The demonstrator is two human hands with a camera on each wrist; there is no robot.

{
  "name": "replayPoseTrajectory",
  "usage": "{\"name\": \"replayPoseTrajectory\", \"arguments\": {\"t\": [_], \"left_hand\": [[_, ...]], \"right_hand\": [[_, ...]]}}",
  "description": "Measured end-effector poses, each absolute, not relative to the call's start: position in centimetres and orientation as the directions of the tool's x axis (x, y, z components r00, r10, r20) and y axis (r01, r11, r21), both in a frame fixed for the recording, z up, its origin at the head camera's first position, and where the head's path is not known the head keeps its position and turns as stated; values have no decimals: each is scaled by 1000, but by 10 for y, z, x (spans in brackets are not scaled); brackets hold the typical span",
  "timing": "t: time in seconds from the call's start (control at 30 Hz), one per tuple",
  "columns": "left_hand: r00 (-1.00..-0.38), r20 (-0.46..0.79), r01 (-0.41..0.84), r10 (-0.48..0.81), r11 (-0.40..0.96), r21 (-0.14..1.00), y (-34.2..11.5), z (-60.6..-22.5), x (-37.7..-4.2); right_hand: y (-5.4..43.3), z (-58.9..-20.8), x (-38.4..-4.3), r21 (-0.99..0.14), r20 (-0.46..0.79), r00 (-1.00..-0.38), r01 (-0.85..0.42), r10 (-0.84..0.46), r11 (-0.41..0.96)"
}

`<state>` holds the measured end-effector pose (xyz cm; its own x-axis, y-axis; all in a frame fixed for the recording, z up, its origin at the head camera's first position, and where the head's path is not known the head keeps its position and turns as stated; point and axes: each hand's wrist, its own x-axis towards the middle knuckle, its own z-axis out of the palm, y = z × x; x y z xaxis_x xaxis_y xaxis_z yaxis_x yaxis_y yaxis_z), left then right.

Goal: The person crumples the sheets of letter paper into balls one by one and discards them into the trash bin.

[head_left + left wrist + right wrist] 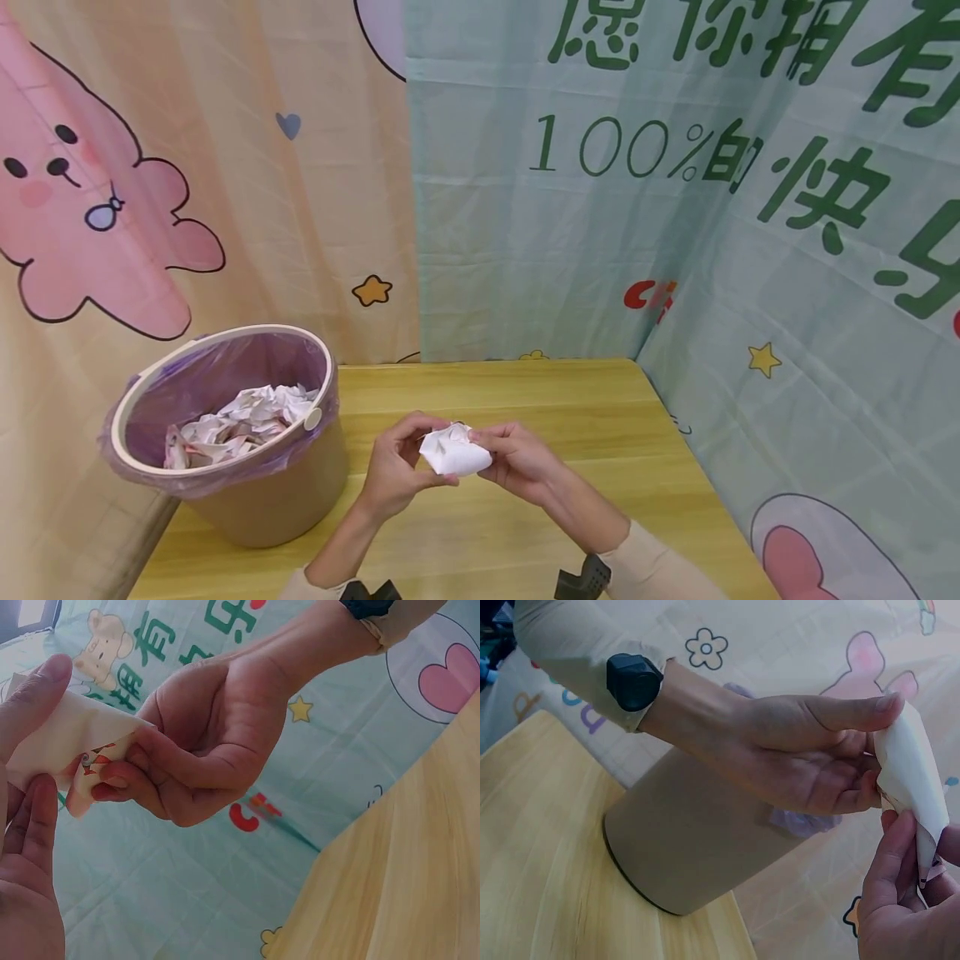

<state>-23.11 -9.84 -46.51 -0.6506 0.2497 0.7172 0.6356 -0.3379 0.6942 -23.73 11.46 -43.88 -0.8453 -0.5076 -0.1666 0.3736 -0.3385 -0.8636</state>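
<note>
Above the table, both hands hold a small folded piece of white paper [453, 450]. My left hand [393, 471] has its left side, thumb below and fingers above in the head view. On the opposite side my right hand [521, 458] pinches its edge between thumb and fingers. The left wrist view shows red and dark print on an inner fold of the paper [90, 735]. In the right wrist view the paper [911, 765] looks like a narrow folded wad, with the right fingertips [904, 832] at its lower end.
Left of the hands stands a beige bin [262, 508] with a purple plastic liner [176, 375]. Crumpled papers [255, 417] lie inside it. The hands are over a wooden table [600, 400]. Printed curtains [487, 250] hang behind and beside the table.
</note>
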Motion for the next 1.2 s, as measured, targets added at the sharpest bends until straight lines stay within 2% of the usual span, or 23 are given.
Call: {"name": "replayPoseTrajectory", "arguments": {"t": [0.27,0.43,0.67,0.77,0.87,1.0,1.1,1.2], "left_hand": [[-657,689,614,307,-313,725,-101,-462,-234],[-623,692,609,364,-329,721,-104,-459,-237],[-578,676,601,458,-321,732,-105,-457,-243],[-578,684,590,445,-352,727,-102,-459,-242],[-612,702,575,365,-404,711,-100,-461,-238],[-638,736,590,227,-470,656,-96,-459,-235],[-611,770,619,184,-496,609,-93,-454,-234],[-586,790,636,179,-503,585,-91,-452,-232]], "right_hand": [[116,-435,-238,-914,-173,-858,322,-483,-246],[122,-425,-240,-967,-152,-874,227,-461,-112],[131,-412,-247,-990,-110,-854,46,-509,137],[132,-407,-247,-986,-82,-855,-5,-513,167],[132,-403,-245,-998,-23,-856,-6,-517,55],[129,-407,-236,-975,128,-827,-3,-547,-223],[125,-415,-229,-927,259,-807,-54,-530,-371],[119,-422,-225,-885,352,-817,-133,-456,-446]]}}
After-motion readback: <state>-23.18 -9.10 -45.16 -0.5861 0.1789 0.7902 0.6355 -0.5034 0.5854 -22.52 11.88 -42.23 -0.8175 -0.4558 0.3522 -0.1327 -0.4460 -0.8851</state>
